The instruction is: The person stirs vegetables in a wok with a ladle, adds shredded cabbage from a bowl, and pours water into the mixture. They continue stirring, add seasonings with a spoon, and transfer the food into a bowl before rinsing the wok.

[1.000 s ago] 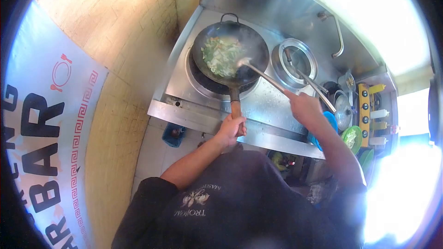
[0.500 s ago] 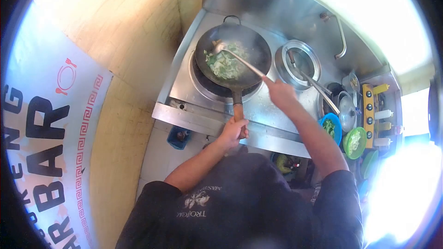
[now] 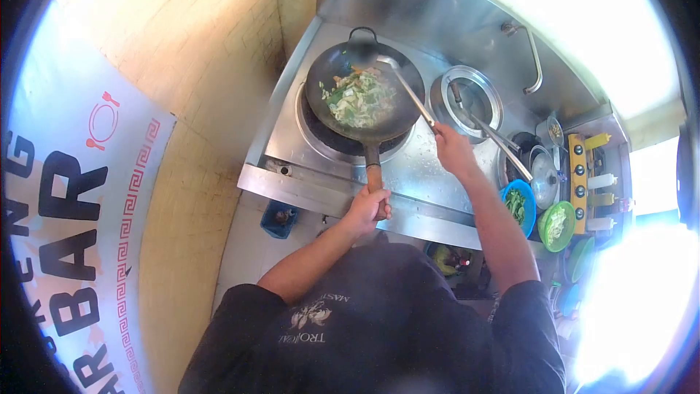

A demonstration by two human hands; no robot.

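A dark wok (image 3: pixel 402 113) sits on the left burner of the steel stove, its wooden handle pointing toward me. My left hand (image 3: pixel 367 208) is closed around that handle. Chopped green and pale vegetables (image 3: pixel 357 98) with some orange bits lie in the middle of the wok. In my right hand (image 3: pixel 453 149), closed on its handle, is a long metal wok ladle (image 3: pixel 410 87). The ladle's head is at the far right inside of the wok, beside the vegetables rather than in them.
Right of the wok, a round metal pot (image 3: pixel 472 82) holds other long-handled utensils (image 3: pixel 503 144). Farther right are a blue bowl of greens (image 3: pixel 530 220), a green bowl of pale shreds (image 3: pixel 545 230), a lidded pot (image 3: pixel 543 182) and squeeze bottles (image 3: pixel 601 181). A tap (image 3: pixel 538 62) reaches from the back panel.
The ladle's head has left the vegetables at the wok's left and swung to its far right side. My right hand has shifted slightly right; my left still holds the handle.
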